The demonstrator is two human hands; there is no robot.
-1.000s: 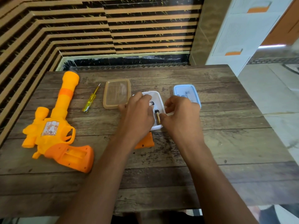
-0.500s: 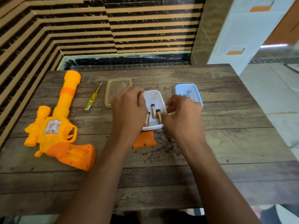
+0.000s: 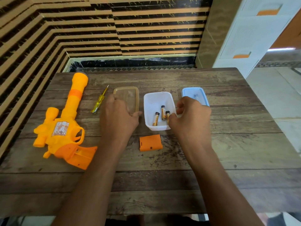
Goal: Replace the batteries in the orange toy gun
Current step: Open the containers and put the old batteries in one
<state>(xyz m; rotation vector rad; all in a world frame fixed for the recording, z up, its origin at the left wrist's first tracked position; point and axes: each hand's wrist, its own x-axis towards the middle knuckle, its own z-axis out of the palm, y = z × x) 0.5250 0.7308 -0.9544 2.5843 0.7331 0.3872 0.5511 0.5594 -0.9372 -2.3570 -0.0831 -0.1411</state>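
Orange toy gun (image 3: 63,128) is seen from the head camera lying flat at the left of the wooden surface (image 3: 211,152), its handle compartment open and empty, well apart from both hands. Its orange cover (image 3: 150,143) lies loose near the middle, a tiny screw (image 3: 132,143) just beside it, and a yellow screwdriver (image 3: 99,100) near the barrel. Three batteries (image 3: 161,115) are seen in a white tub (image 3: 158,98). The left hand (image 3: 118,118) rests, fingers loosely apart, on a clear lid (image 3: 128,97), clamped on nothing. The right hand (image 3: 189,118) is curled at the tub's edge; whether its grip is closed on a battery cannot be told. A blue-rimmed box (image 3: 194,95) lies beyond it. The step appears to be the handling of batteries at the tub; which set is spent cannot be told. Next, cells must be seated in the handle with correct polarity.
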